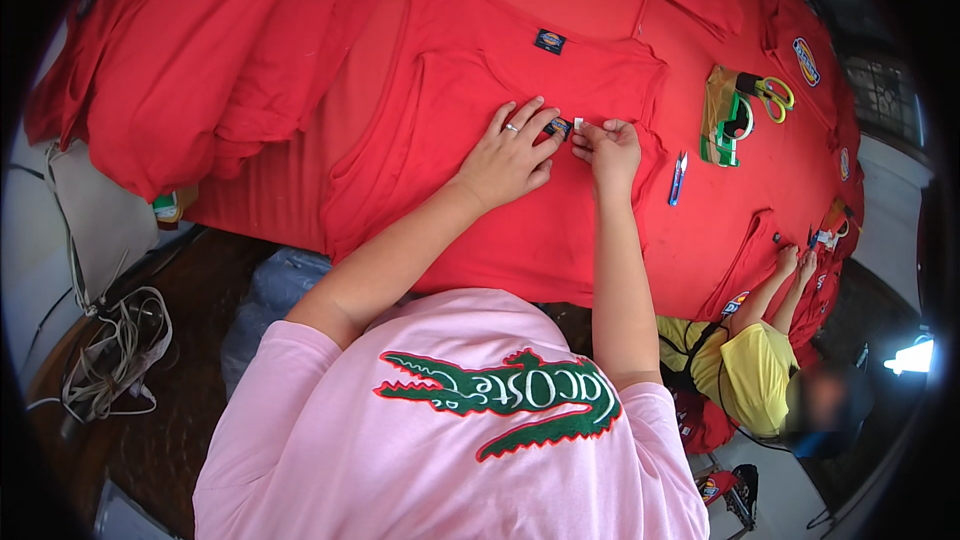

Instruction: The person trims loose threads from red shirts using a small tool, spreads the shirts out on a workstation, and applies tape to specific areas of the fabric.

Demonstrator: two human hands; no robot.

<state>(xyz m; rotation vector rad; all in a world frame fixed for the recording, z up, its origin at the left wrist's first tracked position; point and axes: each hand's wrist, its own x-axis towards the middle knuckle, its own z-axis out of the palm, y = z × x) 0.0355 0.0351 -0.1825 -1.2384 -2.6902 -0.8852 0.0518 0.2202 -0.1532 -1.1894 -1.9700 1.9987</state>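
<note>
Red shirt (520,230) spread flat, small label (561,127) pinched between both hands' closed fingers (585,145)

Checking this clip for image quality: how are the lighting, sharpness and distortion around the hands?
Head view: even, soft light on the red shirt, no hard shadows; left hand and right hand are sharp on the small label; fisheye bends the table edge and blackens the corners; glare at the bright spot lower right; a blurred patch lies beside it.

Red garments (520,240) cover the table (230,270) (barely showing); scissors (772,95) and a blue snipper (678,178) lie on top.
</note>
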